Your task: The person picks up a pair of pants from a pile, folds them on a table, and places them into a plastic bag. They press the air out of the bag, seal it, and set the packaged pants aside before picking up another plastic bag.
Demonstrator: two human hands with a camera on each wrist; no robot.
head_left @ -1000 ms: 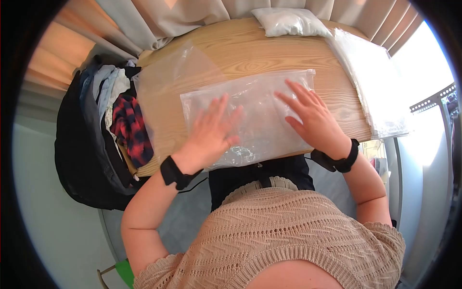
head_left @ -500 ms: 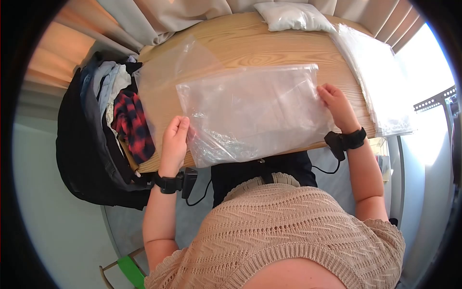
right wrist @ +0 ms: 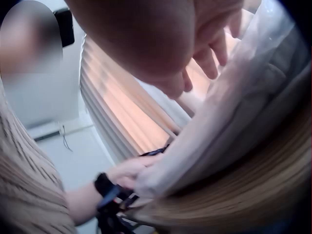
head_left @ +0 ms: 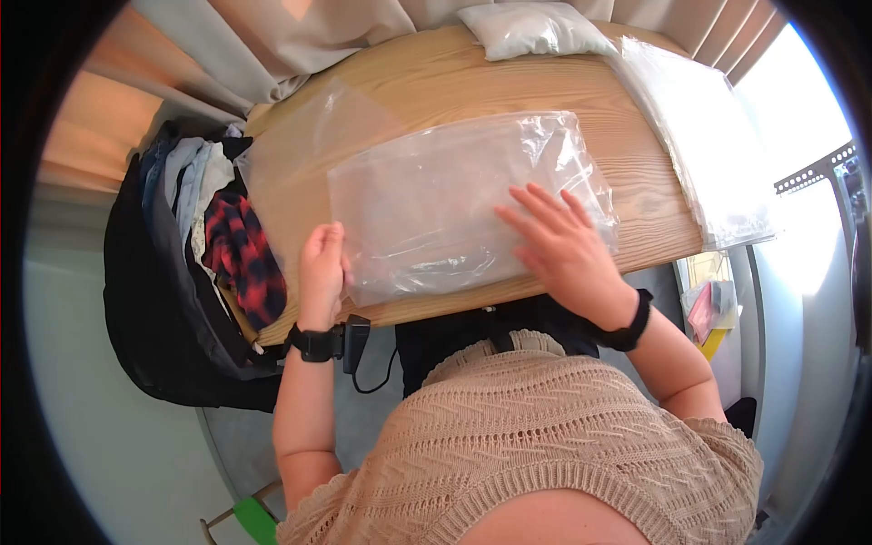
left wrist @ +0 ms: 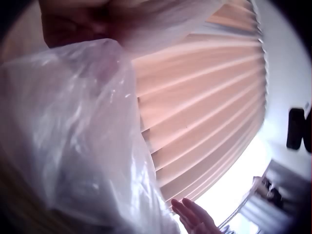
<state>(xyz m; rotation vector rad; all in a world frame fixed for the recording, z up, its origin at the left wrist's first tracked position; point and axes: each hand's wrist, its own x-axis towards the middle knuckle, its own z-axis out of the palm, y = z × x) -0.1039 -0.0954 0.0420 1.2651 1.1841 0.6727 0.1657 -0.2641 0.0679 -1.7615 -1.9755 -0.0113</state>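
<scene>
A clear plastic bag [head_left: 427,209] lies across the front of the wooden table, its right part wrinkled and shiny. The left hand [head_left: 322,272] pinches the bag's left edge near the lower corner, thumb on top. In the left wrist view the bag [left wrist: 78,136] hangs below the left hand [left wrist: 97,19]. With fingers spread and fairly straight, the right hand [head_left: 572,259] is over the bag's lower right part; whether it touches the plastic cannot be told. In the right wrist view the right hand [right wrist: 204,44] is beside the bag [right wrist: 219,107].
Another clear sheet [head_left: 300,145] lies at the table's left. A white filled pouch [head_left: 536,32] is at the back, and a stack of clear bags [head_left: 708,145] at the right. A black bag of clothes [head_left: 145,300] stands left of the table [head_left: 427,73].
Half a second ago both hands held the bag's sides; the right hand has since let go and moved left over it. The bag's right part has become crumpled. The left hand keeps its hold.
</scene>
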